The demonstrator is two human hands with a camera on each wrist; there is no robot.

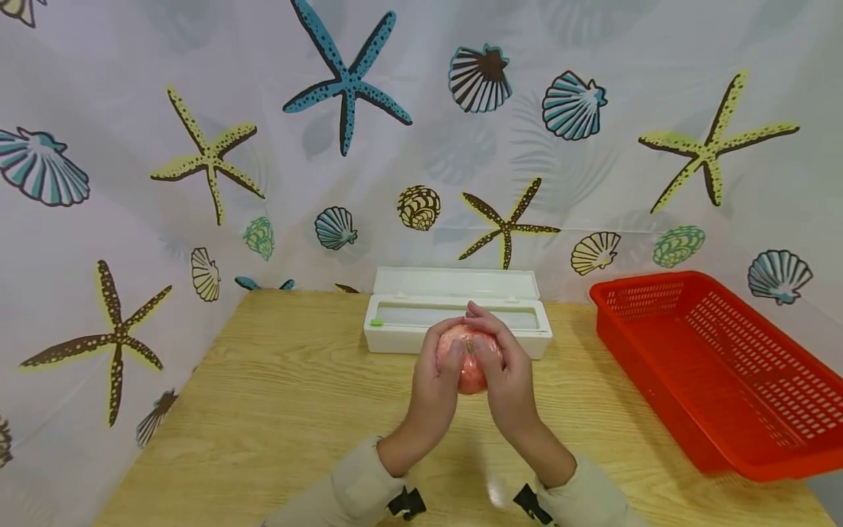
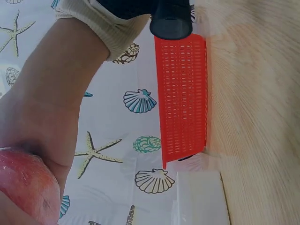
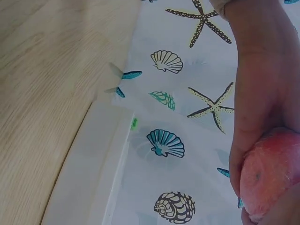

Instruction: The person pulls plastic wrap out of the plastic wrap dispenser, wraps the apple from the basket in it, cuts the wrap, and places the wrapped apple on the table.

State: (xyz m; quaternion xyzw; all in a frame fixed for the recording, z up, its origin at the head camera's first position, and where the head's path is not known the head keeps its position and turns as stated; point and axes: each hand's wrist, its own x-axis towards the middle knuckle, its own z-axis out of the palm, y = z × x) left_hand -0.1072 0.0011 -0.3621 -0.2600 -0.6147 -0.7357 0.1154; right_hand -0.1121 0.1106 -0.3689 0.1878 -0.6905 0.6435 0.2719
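Observation:
A round, streaky red apple (image 1: pixel 471 379) with a glossy, film-like surface is held above the wooden table, between both hands. My left hand (image 1: pixel 431 388) curves round its left side and my right hand (image 1: pixel 516 388) round its right side. Both thumbs press on the near face, close to the stem hollow, and the fingertips meet at the top. In the left wrist view the apple (image 2: pixel 28 187) shows at the lower left corner; the right wrist view has it (image 3: pixel 271 171) at the lower right. Its far side is hidden by the fingers.
Behind the hands stands a white cling film dispenser box (image 1: pixel 382 339) with its lid raised and a small green piece (image 1: pixel 376 322) at its left end. A red plastic basket (image 1: pixel 658 399) stands on the right. A curtain (image 1: pixel 408 154) printed with starfish and shells hangs behind the table (image 1: pixel 276 410).

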